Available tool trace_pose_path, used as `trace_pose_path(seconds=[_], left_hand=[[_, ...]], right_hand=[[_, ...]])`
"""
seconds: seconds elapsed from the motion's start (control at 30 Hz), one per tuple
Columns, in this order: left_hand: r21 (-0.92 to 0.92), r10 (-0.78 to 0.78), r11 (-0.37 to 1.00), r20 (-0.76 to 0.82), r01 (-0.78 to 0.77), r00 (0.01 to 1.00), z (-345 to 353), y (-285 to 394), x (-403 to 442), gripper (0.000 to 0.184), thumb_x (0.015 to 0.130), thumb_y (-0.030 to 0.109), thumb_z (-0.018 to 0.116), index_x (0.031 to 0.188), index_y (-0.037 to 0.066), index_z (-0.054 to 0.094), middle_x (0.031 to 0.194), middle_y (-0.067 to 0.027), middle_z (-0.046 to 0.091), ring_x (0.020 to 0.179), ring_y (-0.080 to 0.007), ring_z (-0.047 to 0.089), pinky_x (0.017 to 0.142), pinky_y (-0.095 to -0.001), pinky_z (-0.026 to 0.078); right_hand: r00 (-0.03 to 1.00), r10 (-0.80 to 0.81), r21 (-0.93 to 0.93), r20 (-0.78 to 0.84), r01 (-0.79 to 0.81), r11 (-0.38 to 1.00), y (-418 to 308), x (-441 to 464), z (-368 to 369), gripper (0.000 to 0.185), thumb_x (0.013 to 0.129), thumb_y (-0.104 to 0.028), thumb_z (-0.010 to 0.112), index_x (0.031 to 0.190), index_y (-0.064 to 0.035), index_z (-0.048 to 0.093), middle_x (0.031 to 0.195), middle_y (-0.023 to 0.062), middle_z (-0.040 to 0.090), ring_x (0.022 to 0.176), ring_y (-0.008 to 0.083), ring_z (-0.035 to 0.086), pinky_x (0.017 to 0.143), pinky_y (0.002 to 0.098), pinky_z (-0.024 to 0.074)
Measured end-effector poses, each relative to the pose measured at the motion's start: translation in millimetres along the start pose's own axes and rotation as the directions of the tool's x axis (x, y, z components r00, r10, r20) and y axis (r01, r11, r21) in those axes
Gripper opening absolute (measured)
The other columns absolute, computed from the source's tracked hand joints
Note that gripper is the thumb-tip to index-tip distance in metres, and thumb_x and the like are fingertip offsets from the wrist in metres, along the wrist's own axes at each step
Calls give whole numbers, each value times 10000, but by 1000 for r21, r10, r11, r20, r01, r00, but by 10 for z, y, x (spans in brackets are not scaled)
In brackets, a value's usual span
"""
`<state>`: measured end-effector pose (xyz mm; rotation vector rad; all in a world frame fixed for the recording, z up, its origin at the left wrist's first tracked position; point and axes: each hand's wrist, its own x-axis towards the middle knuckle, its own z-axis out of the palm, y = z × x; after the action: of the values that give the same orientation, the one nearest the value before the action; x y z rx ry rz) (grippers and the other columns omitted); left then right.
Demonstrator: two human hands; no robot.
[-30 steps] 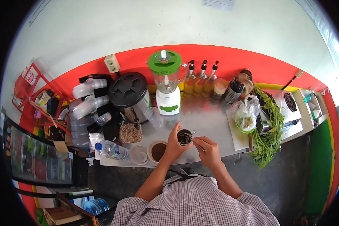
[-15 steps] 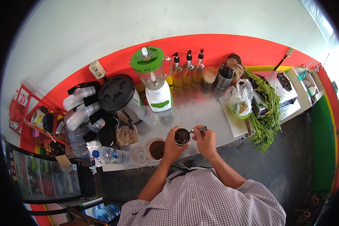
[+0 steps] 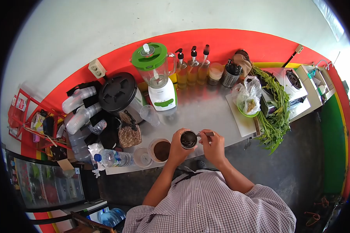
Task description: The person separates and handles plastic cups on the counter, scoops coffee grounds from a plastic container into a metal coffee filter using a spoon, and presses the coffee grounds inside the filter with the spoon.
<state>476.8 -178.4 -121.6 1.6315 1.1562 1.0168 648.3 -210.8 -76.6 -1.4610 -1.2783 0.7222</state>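
My left hand [image 3: 177,148] is wrapped round a small cup [image 3: 189,139] with dark contents, held over the front edge of the steel table. Beside it, my right hand [image 3: 214,148] grips the handle of a spoon [image 3: 207,134], whose other end reaches the cup's rim. Left of my hands stands a round tub of brown powder [image 3: 161,150], next to a clear round lid or container [image 3: 142,157]. A water bottle [image 3: 114,158] lies farther left.
A green-lidded blender [image 3: 162,97], a clear plastic cup [image 3: 149,115] and pump bottles [image 3: 192,70] stand behind. To the right are leafy greens [image 3: 278,108], a plastic bag [image 3: 249,97] and a stove [image 3: 293,87]. A black-lidded container [image 3: 118,92] stands at the left.
The view has shifted, so the table items appear farther left and higher. The spoon, earlier low beside the cup, now extends to the right from the cup's rim. Both hands keep their hold.
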Motion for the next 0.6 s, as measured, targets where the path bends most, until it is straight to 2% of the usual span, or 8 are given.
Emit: trace_pose_path(seconds=[0.03,0.1,0.13,0.2,0.4,0.6], left_hand=[[-2,-9,1000,-2,9,1000,-5,-31,-7,745,747,114,954,1384,45,573,1344,-154,641,1304,-344,621,1128,-445,494],[-32,6,999,14,-6,1000,15,-129,-20,756,752,64,944,1395,32,546,1346,-139,645,1258,-244,661,1093,-383,528],[-36,-1,999,13,2,1000,31,-168,-28,756,752,64,944,1395,32,546,1346,-139,645,1258,-244,661,1093,-383,528],[-121,15,993,2,-15,1000,47,-211,-26,737,755,107,956,1377,51,566,1346,-137,631,1298,-326,616,1126,-436,487],[-161,-29,987,12,31,1000,72,-276,-22,724,758,28,891,1400,58,556,1354,-129,611,1314,-319,597,1140,-430,478],[-161,-45,986,-1,44,999,73,-298,-34,742,759,18,874,1423,61,547,1365,-139,601,1330,-319,587,1155,-438,470]], right_hand=[[1000,6,-2,6,-6,1000,-7,-9,-11,129,1061,-53,685,1087,56,750,930,138,781,764,191,793,675,302,619],[983,-184,-21,-12,184,983,-52,-35,-71,110,1009,-17,723,1098,44,746,928,171,763,760,271,785,673,340,620],[984,-179,-23,-5,179,984,-83,-59,-115,110,1009,-17,723,1098,44,746,928,171,763,760,271,785,673,340,620],[911,-392,-210,127,411,887,-134,-84,-183,183,939,27,758,1121,15,751,966,158,760,802,314,773,696,369,627],[831,-507,-225,227,552,803,-59,-158,-148,332,811,78,782,1125,-27,761,1052,131,767,871,320,767,729,415,634],[834,-483,-169,267,533,829,-44,-176,-175,347,805,81,789,1134,-27,763,1057,132,771,886,324,772,742,406,642]])
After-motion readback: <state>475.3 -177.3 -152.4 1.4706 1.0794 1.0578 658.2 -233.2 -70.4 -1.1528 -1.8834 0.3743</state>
